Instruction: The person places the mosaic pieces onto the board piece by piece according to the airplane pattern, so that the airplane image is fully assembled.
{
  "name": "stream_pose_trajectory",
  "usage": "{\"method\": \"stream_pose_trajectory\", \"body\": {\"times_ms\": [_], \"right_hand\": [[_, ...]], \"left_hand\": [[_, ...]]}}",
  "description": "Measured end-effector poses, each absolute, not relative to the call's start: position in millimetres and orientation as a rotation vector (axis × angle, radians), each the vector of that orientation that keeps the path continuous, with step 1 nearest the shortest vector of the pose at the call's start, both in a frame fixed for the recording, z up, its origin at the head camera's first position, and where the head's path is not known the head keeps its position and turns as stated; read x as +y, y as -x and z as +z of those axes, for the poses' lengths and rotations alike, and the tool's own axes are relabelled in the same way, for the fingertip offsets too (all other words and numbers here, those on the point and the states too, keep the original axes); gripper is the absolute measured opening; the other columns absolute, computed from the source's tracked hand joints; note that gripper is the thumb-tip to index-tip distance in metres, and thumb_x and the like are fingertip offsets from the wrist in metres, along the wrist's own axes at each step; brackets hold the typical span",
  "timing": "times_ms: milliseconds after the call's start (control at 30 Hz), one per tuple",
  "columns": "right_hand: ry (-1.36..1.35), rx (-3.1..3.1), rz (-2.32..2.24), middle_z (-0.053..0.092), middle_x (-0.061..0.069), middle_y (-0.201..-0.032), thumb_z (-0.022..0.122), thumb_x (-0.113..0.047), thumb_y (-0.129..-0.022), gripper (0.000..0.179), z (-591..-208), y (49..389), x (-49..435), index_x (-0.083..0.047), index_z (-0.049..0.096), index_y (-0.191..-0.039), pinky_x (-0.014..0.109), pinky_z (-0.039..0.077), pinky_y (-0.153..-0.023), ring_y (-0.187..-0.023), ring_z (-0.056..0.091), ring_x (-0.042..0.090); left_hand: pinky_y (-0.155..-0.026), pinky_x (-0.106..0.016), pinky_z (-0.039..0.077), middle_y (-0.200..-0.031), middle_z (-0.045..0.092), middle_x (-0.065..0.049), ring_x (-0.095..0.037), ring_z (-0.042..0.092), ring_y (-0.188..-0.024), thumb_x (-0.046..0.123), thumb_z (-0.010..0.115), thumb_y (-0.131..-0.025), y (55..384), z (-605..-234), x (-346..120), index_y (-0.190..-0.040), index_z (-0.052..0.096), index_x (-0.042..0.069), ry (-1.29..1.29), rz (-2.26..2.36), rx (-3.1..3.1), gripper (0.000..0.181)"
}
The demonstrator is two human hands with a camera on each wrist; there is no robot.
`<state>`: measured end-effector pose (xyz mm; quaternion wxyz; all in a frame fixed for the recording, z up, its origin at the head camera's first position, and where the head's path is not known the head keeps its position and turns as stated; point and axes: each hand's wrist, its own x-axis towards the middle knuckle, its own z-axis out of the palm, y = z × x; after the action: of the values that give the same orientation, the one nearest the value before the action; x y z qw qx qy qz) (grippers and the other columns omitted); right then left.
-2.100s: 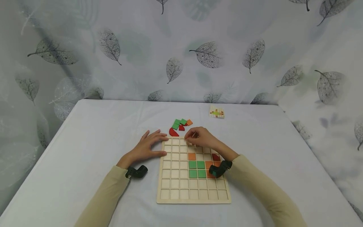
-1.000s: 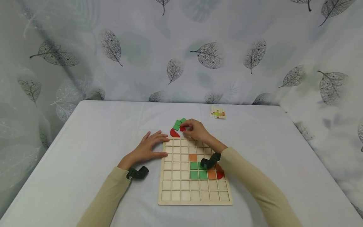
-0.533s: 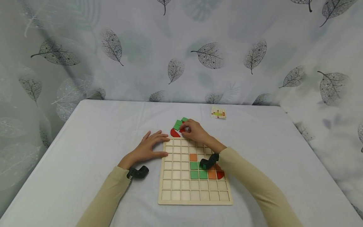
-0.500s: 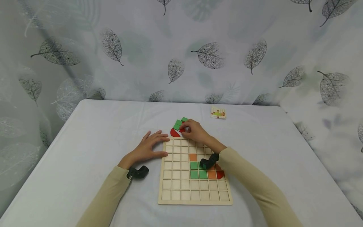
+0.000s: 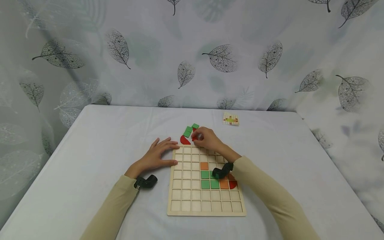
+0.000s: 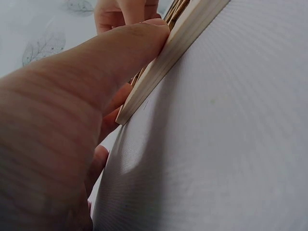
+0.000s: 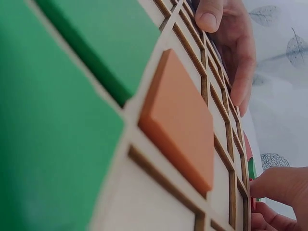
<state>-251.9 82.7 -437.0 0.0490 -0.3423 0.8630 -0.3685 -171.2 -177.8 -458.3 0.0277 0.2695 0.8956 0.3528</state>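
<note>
A wooden grid board (image 5: 186, 195) lies flat on the table. Green square tiles (image 5: 205, 184), orange tiles (image 5: 204, 166) and a red rounded piece (image 5: 232, 184) sit in some of its cells. My left hand (image 5: 154, 155) has its fingers spread, with thumb and fingertips resting on the board's left edge; the thumb (image 6: 130, 43) touches the rim. Beyond the far edge, my right hand (image 5: 210, 139) pinches a small red piece (image 5: 194, 137) at the loose pile, partly hidden by the fingers. Beside it lie loose green tiles (image 5: 188, 131) and a red rounded piece (image 5: 184, 140).
A small pattern card (image 5: 230, 119) lies near the table's back edge. Black wrist cameras sit on both wrists, and the right one (image 5: 222, 170) covers part of the board from above. White cloth (image 5: 99, 140) covers the table; a leaf-print curtain hangs behind.
My right hand has moved from over the board's far edge to the loose pile, where the red piece has shifted slightly. An orange tile seen there earlier is out of sight. The left hand stays put.
</note>
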Motion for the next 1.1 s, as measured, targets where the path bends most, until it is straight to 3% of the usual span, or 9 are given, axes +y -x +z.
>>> {"method": "stream_pose_trajectory", "body": {"times_ms": [400, 900, 1100], "right_hand": [[0.922, 2.555, -1.247, 0.066, 0.014, -0.098, 0.07, -0.004, -0.088, 0.019, -438.3, 246.5, 90.9, 0.002, 0.069, -0.106, 0.026, 0.045, -0.064, -0.07, 0.054, 0.014], [0.93, 2.476, -1.283, 0.065, 0.014, -0.109, 0.07, -0.004, -0.088, 0.02, -432.1, 236.3, 112.0, -0.002, 0.07, -0.108, 0.027, 0.05, -0.072, -0.081, 0.059, 0.018], [1.028, 2.417, -1.27, 0.066, 0.012, -0.103, 0.072, -0.004, -0.087, 0.023, -433.4, 234.1, 119.7, -0.001, 0.069, -0.11, 0.025, 0.052, -0.071, -0.076, 0.059, 0.013]], "left_hand": [[-0.118, -0.056, -0.001, -0.143, 0.052, -0.007, -0.031, 0.025, -0.146, 0.034, 0.077, -0.083, 170.6, -455.8, -176.9, -0.131, 0.06, 0.015, -0.836, 1.095, 2.765, 0.054], [-0.119, -0.055, -0.001, -0.144, 0.052, -0.007, -0.03, 0.025, -0.146, 0.033, 0.077, -0.082, 170.4, -456.8, -178.3, -0.131, 0.06, 0.014, -0.82, 1.084, 2.773, 0.055], [-0.119, -0.055, -0.001, -0.144, 0.052, -0.007, -0.03, 0.025, -0.146, 0.035, 0.077, -0.083, 171.3, -458.9, -177.1, -0.131, 0.06, 0.015, -0.832, 1.081, 2.771, 0.055]]}}
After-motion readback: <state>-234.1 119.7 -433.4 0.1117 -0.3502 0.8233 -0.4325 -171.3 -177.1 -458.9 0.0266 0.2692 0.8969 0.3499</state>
